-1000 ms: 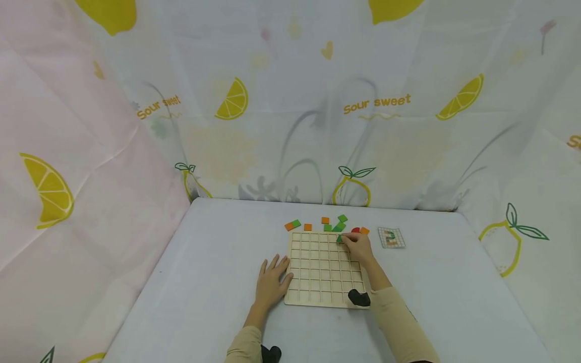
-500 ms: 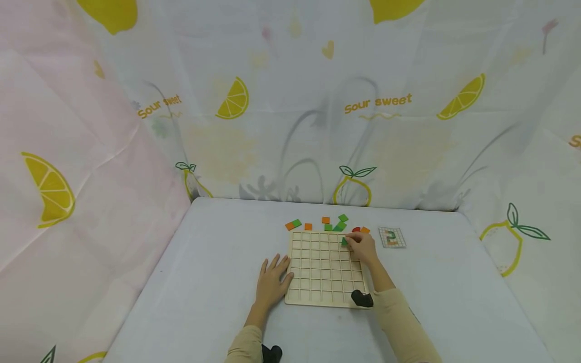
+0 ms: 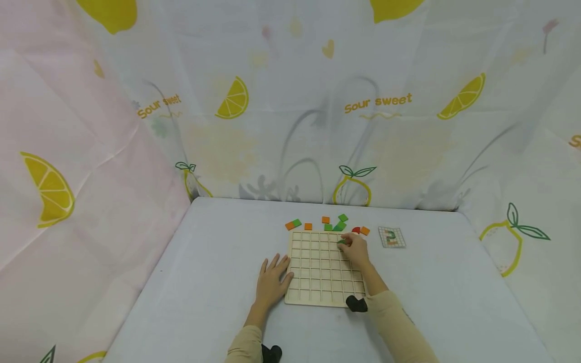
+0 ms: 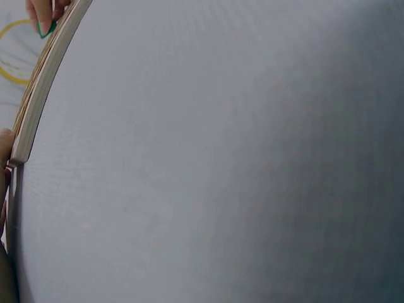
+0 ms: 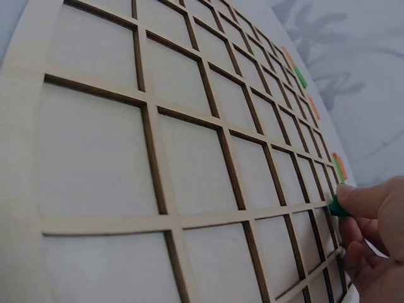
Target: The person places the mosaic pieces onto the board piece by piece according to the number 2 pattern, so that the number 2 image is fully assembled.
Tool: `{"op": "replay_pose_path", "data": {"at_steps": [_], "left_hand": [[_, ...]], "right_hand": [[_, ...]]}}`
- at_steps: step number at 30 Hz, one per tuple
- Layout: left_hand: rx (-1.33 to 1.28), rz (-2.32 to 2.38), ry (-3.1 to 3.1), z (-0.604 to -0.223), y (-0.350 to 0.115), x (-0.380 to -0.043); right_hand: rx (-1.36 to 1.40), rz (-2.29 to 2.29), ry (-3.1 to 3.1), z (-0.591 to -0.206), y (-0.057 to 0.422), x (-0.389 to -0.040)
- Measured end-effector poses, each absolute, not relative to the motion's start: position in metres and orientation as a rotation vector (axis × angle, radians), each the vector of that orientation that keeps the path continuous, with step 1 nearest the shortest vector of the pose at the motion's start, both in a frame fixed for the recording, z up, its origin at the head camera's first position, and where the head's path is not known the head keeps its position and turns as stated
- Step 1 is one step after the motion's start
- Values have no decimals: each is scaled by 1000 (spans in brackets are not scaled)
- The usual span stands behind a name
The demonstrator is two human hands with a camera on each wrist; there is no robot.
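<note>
A wooden grid board (image 3: 314,272) lies on the white table. Over its far right part my right hand (image 3: 356,250) pinches a small green tile (image 3: 342,241) between thumb and fingertips. The right wrist view shows the same green tile (image 5: 337,207) tilted at the board's grid, partly covered by the fingers. My left hand (image 3: 270,283) rests by the board's left edge, fingers spread and straight, the thumb touching the rim. In the left wrist view only a sliver of that hand shows.
Beyond the board's far edge lie several loose orange and green tiles (image 3: 326,220). A red piece (image 3: 356,230) and an orange tile (image 3: 365,230) sit near the right hand. Further right is a pattern card (image 3: 392,237). A printed curtain (image 3: 290,151) stands behind the table.
My right hand has shifted slightly over the far right of the board, and the green tile in its fingers has turned to a flatter look. The left hand has stayed put.
</note>
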State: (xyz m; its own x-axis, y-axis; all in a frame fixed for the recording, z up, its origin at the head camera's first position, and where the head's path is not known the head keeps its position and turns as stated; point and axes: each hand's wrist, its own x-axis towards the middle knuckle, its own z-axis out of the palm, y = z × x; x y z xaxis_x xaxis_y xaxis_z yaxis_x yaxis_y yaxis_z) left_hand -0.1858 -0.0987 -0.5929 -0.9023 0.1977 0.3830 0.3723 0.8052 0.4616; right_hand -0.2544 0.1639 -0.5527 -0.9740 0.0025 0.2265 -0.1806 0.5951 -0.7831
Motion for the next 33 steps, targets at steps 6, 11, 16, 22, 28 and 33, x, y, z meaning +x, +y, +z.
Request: {"op": "replay_pose_path", "data": {"at_steps": [6, 11, 16, 22, 28, 33], "left_hand": [[-431, -778, -2686, -593, -97, -186], [-432, -784, -2686, -593, -97, -185], [-430, -761, -2678, -594, -98, -185], [-430, -769, -2686, -594, -99, -187], [-433, -787, -2677, -594, -99, -187], [-442, -780, -2647, -596, -98, -186]], "right_hand": [[158, 1350, -2556, -555, 156, -254], [225, 1273, -2570, -558, 156, -254], [238, 1204, -2633, -561, 159, -253], [306, 1123, -2660, -559, 160, -251], [352, 1030, -2721, -559, 160, -255], [361, 935, -2822, -554, 159, -258]]}}
